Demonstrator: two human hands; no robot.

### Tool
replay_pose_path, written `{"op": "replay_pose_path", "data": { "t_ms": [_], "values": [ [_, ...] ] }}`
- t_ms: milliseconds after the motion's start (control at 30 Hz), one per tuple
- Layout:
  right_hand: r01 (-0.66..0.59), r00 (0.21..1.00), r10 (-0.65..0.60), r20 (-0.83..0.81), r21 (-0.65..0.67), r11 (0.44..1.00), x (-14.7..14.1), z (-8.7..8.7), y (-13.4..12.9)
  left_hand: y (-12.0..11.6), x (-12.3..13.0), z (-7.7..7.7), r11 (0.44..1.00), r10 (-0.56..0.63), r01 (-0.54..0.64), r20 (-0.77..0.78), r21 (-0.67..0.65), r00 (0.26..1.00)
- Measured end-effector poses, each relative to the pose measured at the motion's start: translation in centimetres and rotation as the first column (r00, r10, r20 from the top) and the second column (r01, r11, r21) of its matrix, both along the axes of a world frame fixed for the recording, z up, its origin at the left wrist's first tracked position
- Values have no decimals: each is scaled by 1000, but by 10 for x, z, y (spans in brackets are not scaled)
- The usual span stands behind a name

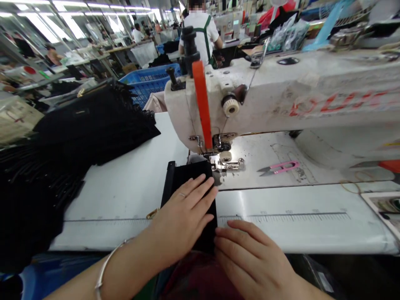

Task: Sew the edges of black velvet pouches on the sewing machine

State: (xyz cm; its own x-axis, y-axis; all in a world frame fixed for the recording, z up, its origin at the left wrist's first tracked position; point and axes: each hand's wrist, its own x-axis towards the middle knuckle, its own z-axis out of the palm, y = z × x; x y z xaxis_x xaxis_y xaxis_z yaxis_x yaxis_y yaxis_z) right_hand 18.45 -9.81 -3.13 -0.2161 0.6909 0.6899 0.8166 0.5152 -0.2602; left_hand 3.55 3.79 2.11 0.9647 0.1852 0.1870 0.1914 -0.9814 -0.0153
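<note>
A black fabric panel (187, 175) lies on the machine bed, its far right corner at the presser foot (215, 162) of a white sewing machine (265, 91). Flat on top of this panel rests my left hand (184, 212), fingers stretched toward the needle area. My right hand (253, 254) lies at the panel's near right edge, fingertips touching it and fingers extended. Along the panel's left side runs a dark raised strip (168, 183). A small gold-coloured metal piece (153, 213) shows beside my left wrist.
Pink-handled thread snips (279, 168) lie on the bed to the right. Stacked black pieces (93, 121) cover the table's left side. Behind them stands a blue plastic basket (150, 83). A ruler scale (287, 216) crosses the table front. A person (203, 33) sits beyond the machine.
</note>
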Motion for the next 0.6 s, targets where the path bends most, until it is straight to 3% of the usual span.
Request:
{"op": "replay_pose_path", "data": {
  "t_ms": [200,367,500,600],
  "values": [
    [7,996,-9,83,14,1000,5,5,11,29,12,-22,999,41,-41,-95,-6,995],
    [-19,998,19,67,-3,1000,12,10,27,27,10,-11,999,-36,37,-81,8,996],
    [-22,999,25,41,-67,997,18,15,37,11,-7,-5,983,-172,170,-16,-72,985],
    [-49,997,57,52,-138,989,24,19,41,9,-17,-6,971,-187,196,81,-133,979]
  ]
}}
